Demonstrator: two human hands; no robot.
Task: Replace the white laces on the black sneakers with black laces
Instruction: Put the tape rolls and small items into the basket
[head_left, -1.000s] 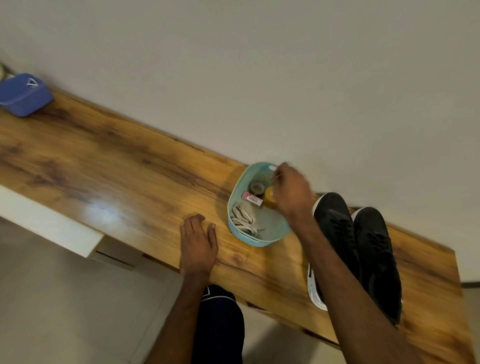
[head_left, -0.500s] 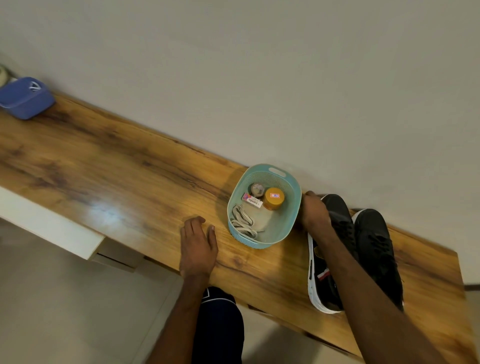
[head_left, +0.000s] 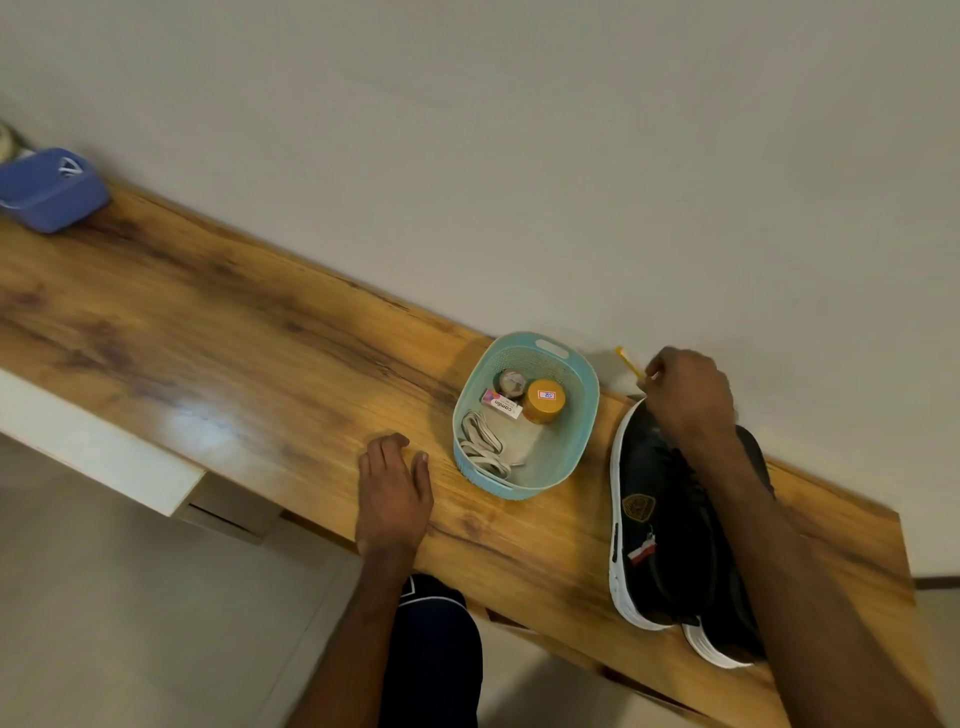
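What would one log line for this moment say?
left hand: flat on table | right hand: pinching thin yellow-tipped item at sneakers' toe | white laces: in basket

right hand: moved from the basket to the toe of the near sneaker
near sneaker: now tipped onto its side, white sole facing the basket

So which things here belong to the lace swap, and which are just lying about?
Job:
- black sneakers, right hand at the toe of one
- white laces in the teal basket

Lying about:
- orange-lidded jar
- small tin
- Camlin box
- blue cap
- left hand, flat on the table
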